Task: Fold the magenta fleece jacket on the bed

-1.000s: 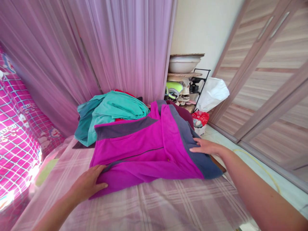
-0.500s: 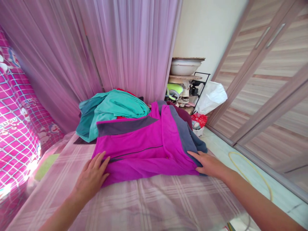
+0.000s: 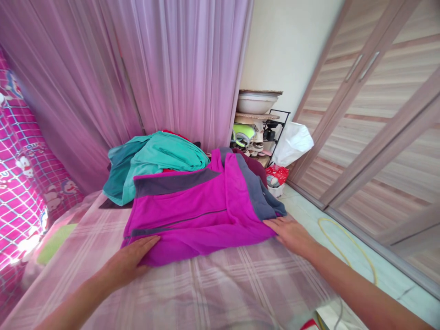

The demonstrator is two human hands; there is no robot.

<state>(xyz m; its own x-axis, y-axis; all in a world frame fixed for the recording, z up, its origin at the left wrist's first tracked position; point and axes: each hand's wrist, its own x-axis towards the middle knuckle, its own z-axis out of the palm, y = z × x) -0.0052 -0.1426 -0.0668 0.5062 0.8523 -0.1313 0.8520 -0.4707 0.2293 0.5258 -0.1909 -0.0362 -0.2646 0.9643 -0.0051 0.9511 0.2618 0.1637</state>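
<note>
A magenta fleece jacket with grey trim lies folded on the checked bed sheet. My left hand rests flat on its near left corner, fingers apart. My right hand lies flat at its near right edge, by the grey sleeve. Neither hand grips the cloth. Behind the jacket is a heap of teal clothes.
A pink net curtain hangs behind the bed. A patterned pink pillow is at the left. A shoe rack with a basin and a white bag stand by the wall. Wooden wardrobe doors fill the right.
The grey sleeve that hung out to the right is now tucked in against the jacket. My right hand moved down to the near right edge, and my left hand stayed on the near left corner.
</note>
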